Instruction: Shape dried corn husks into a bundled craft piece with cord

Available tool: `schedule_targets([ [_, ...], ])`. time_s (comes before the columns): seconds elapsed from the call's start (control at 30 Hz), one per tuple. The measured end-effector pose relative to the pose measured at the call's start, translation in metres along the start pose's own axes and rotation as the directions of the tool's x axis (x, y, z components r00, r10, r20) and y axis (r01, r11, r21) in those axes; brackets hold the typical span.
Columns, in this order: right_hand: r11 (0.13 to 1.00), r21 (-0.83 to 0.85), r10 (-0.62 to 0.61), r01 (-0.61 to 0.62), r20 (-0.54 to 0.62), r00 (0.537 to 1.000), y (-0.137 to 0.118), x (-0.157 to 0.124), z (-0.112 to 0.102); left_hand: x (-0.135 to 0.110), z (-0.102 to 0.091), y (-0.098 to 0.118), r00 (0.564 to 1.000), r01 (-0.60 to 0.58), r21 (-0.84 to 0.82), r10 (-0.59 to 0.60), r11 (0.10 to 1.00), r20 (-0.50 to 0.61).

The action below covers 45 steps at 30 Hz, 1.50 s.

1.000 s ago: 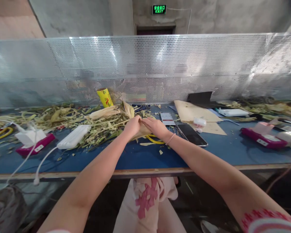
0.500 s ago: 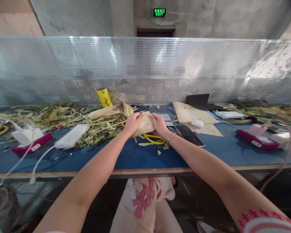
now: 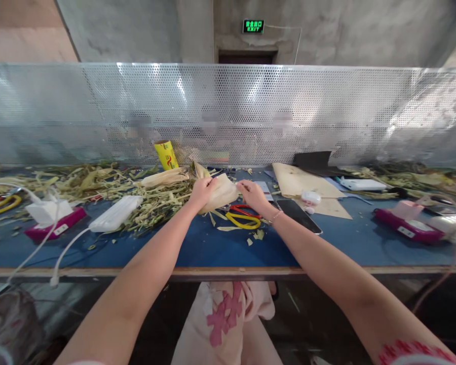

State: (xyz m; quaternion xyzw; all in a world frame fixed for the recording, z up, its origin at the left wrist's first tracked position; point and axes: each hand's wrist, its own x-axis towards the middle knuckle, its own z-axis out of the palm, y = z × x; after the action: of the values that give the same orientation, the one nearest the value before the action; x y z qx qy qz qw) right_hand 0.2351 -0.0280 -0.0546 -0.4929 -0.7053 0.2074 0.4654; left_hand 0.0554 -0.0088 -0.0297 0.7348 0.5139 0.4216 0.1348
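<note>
A pale dried corn husk (image 3: 223, 192) is spread in front of me above the blue table. My left hand (image 3: 204, 192) is closed on its left side, thumb on top. At the husk's right edge, my right hand (image 3: 251, 194) has thumb and fingers pinched together on the tip. Just below the hands lies a tool with yellow and red looped handles (image 3: 243, 220), probably scissors; its working end is partly covered by the husk. A heap of dry husk strips (image 3: 157, 203) spreads beside my left hand, topped by a bundle of longer pale husks (image 3: 166, 177).
A white power bank (image 3: 116, 213) and a purple power strip (image 3: 55, 223) lie on the left. On the right are a phone (image 3: 298, 216), a small white case (image 3: 310, 198) and brown sheets (image 3: 306, 181). A yellow tube (image 3: 166, 155) stands before the perforated metal screen (image 3: 243, 106).
My hands have moved apart: the left shifted slightly left with the husk, the right slid toward its right edge. More of the husk and the red handle now shows.
</note>
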Motion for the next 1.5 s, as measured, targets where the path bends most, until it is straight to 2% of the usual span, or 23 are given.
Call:
schedule_targets([
  [0.03, 0.980, -0.181, -0.068, 0.077, 0.059, 0.996, 0.003, 0.000, -0.007, 0.001, -0.004, -0.001, 0.999, -0.010, 0.071, 0.013, 0.997, -0.047],
  [0.1, 0.899, -0.394, -0.094, 0.192, 0.255, 0.962, 0.006, -0.002, -0.018, 0.003, -0.013, -0.002, 0.995, -0.014, 0.200, 0.034, 0.980, -0.096],
  [0.17, 0.818, -0.494, -0.071, 0.295, 0.423, 0.903, 0.004, -0.006, -0.022, 0.003, -0.019, -0.003, 0.997, -0.006, 0.292, 0.028, 0.956, -0.071],
  [0.27, 0.743, -0.564, -0.020, 0.362, 0.521, 0.853, -0.003, -0.014, -0.020, 0.002, -0.026, -0.002, 1.000, 0.001, 0.414, 0.006, 0.910, -0.015],
  [0.37, 0.729, -0.600, 0.055, 0.329, 0.530, 0.846, -0.013, -0.019, -0.014, 0.002, -0.032, -0.001, 0.999, -0.034, 0.477, 0.011, 0.878, 0.051],
  [0.5, 0.723, -0.605, 0.072, 0.333, 0.545, 0.835, -0.019, -0.018, -0.011, 0.003, -0.040, 0.000, 0.989, -0.092, 0.542, 0.014, 0.836, 0.146],
  [0.63, 0.717, -0.615, 0.134, 0.328, 0.583, 0.801, -0.015, -0.014, -0.013, 0.004, -0.043, -0.001, 0.989, -0.075, 0.613, -0.019, 0.787, 0.146],
  [0.8, 0.790, -0.553, 0.119, 0.264, 0.562, 0.819, -0.009, -0.013, -0.021, 0.010, -0.045, -0.010, 0.991, 0.002, 0.561, -0.077, 0.828, 0.110],
  [0.9, 0.831, -0.508, 0.113, 0.225, 0.552, 0.826, -0.004, -0.009, -0.033, 0.014, -0.049, -0.020, 0.992, -0.011, 0.533, -0.059, 0.846, 0.115],
  [1.1, 0.893, -0.416, 0.063, 0.170, 0.490, 0.870, 0.018, 0.004, -0.055, 0.016, -0.052, -0.033, 0.993, -0.054, 0.518, -0.008, 0.854, 0.118],
  [1.27, 0.909, -0.369, 0.040, 0.191, 0.535, 0.844, 0.026, 0.007, -0.059, 0.015, -0.048, -0.035, 0.970, -0.163, 0.462, 0.057, 0.872, 0.235],
  [1.5, 0.921, -0.351, 0.052, 0.171, 0.544, 0.837, 0.021, 0.005, -0.059, 0.013, -0.046, -0.035, 0.959, -0.221, 0.458, 0.107, 0.861, 0.262],
])
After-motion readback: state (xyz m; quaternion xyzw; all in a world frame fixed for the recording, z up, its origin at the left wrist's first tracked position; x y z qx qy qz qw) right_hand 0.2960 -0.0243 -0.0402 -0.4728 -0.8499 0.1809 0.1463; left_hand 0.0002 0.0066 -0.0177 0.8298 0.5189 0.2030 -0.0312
